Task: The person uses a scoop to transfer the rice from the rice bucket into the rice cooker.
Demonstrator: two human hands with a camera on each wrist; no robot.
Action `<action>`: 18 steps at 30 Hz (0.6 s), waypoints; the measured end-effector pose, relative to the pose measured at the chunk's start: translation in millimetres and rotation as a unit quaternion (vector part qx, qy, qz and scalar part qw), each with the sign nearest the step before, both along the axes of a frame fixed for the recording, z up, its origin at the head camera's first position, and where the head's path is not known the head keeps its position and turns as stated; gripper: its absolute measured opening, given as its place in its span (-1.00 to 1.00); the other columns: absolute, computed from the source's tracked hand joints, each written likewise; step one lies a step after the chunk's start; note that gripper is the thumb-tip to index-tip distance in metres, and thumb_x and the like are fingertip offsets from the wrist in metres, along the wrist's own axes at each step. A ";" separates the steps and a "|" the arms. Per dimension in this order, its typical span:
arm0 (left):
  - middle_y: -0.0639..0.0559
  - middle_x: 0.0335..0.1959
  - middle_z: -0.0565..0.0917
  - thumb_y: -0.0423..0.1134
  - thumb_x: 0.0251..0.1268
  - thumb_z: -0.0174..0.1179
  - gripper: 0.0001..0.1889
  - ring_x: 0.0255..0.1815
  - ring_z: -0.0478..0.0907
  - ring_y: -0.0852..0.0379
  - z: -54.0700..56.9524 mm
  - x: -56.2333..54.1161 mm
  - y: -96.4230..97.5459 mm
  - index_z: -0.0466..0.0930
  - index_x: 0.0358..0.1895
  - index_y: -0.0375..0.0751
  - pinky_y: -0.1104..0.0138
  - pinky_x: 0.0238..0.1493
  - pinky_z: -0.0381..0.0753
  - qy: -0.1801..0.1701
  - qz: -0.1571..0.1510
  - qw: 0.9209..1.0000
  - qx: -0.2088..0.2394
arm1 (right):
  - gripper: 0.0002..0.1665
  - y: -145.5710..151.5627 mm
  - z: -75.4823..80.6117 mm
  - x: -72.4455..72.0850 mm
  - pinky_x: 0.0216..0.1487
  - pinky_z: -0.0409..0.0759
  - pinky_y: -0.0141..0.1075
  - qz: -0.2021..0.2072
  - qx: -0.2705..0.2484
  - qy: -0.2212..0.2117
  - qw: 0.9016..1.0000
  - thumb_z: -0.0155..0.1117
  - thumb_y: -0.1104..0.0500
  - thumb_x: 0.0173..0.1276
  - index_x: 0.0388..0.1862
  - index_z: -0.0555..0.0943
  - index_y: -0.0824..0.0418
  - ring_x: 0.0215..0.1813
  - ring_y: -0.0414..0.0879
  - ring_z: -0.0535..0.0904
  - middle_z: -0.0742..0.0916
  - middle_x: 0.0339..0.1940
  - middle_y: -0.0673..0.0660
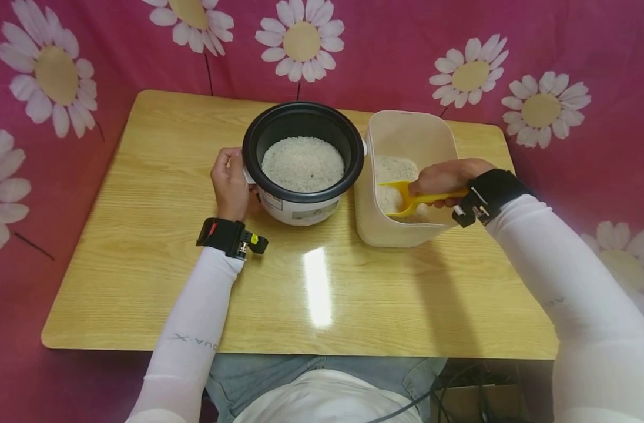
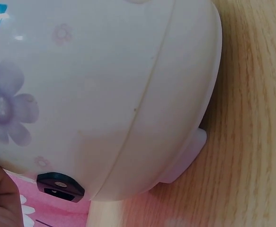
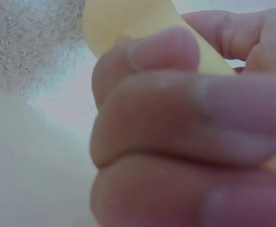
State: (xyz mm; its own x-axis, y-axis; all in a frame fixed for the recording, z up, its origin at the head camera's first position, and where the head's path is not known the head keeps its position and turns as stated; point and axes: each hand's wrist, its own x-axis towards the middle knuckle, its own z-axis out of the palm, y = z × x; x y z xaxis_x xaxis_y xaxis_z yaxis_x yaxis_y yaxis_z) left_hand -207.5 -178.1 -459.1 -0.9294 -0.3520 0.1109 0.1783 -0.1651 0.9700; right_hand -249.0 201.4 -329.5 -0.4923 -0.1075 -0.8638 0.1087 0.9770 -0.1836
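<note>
A white rice cooker with a black rim stands at the table's middle, and white rice lies inside it. My left hand grips its left side handle. In the left wrist view the cooker's white body fills most of the picture. Just to its right is a cream plastic bin with rice at the bottom. Inside the bin, my right hand holds a yellow scoop by its handle, with rice in its bowl. Curled fingers wrap the scoop handle in the right wrist view.
Cooker and bin stand side by side, close together, on a wooden table. A pink curtain with white flowers surrounds the back and sides. Cables hang below the front edge.
</note>
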 end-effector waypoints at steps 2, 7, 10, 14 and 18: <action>0.15 -0.44 0.65 -0.13 0.66 -0.06 -0.80 -0.67 0.49 0.26 -0.1 -0.7 0.4 0.58 -0.13 0.05 0.41 -0.66 0.47 0.000 0.001 1.000 0.000 | -0.46 1.8 2.4 1.9 -0.47 0.47 -0.38 0.001 -0.003 0.006 1.000 0.05 -0.23 0.49 -0.04 0.57 0.23 -0.53 -0.14 0.45 0.54 -0.52 -0.04; 0.16 -0.47 0.64 -0.15 0.66 -0.06 -0.80 -0.69 0.48 0.26 -0.6 -0.8 0.8 0.58 -0.13 0.03 0.39 -0.67 0.47 -0.002 0.004 1.000 0.002 | -0.46 8.4 9.7 4.4 -0.48 0.42 -0.35 0.005 -0.016 0.013 1.000 0.02 -0.25 0.51 -0.24 0.62 0.20 -0.54 -0.12 0.44 0.54 -0.56 -0.04; 0.14 -0.46 0.66 -0.15 0.65 -0.06 -0.80 -0.68 0.50 0.24 0.4 0.2 1.4 0.58 -0.11 0.01 0.40 -0.65 0.50 -0.008 -0.001 1.000 0.003 | -0.44 16.9 14.4 5.1 -0.52 0.38 -0.36 0.012 -0.035 0.008 0.999 -0.02 -0.23 0.56 -0.32 0.63 0.20 -0.60 -0.14 0.39 0.51 -0.60 -0.04; 0.13 -0.43 0.67 -0.14 0.66 -0.06 -0.80 -0.66 0.52 0.24 1.9 1.2 0.0 0.58 -0.10 0.01 0.40 -0.63 0.52 -0.015 -0.001 1.000 0.003 | -0.38 27.2 18.5 7.8 -0.57 0.33 -0.38 0.015 -0.053 0.011 0.998 -0.09 -0.23 0.60 -0.41 0.58 0.20 -0.65 -0.16 0.34 0.48 -0.64 -0.05; 0.14 -0.45 0.66 -0.14 0.66 -0.05 -0.80 -0.68 0.51 0.25 2.6 1.4 -0.6 0.58 -0.11 0.01 0.41 -0.64 0.50 -0.013 -0.002 1.000 0.003 | -0.36 32.5 21.3 10.9 -0.57 0.33 -0.36 0.012 -0.057 0.021 0.998 -0.12 -0.26 0.61 -0.41 0.56 0.20 -0.64 -0.16 0.36 0.48 -0.64 -0.05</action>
